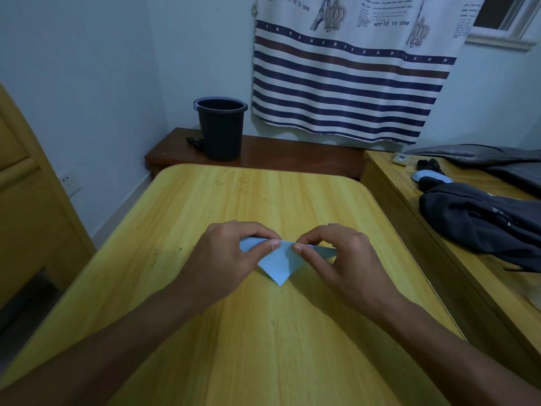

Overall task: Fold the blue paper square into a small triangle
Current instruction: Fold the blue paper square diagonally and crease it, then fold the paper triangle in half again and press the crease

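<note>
Two bare forearms reach in from the bottom corners over a glossy yellow wood-grain tabletop [263, 332] with rounded far corners and faint scuffs in its finish. The left hand [231, 256] is curled, its fingers [270, 244] pinched shut on the upper edge of the blue paper [278, 263] near its left corner. The paper lies at the middle of the tabletop between the two hands, already folded into a flat matte triangle with its long edge away from the person and its sharp point toward them. The right hand [345, 259] mirrors the other, fingers bent and nipped closed on the same upper edge just beside the left fingertips, while the paper's right corner pokes out beneath its knuckles. At the far left stands a pale wooden cabinet [26, 186] with moulded panels. Beyond the tabletop, a dark, smooth plastic bucket [221, 127] with a lighter rim sits on a low, polished reddish-brown bench [278, 156]. Above it hangs a cloth curtain [351, 83] banded in navy and white stripes, with one brown stripe and a row of small stars. To the right, a second wooden surface [468, 273] carries crumpled dark fabric [483, 221].
</note>
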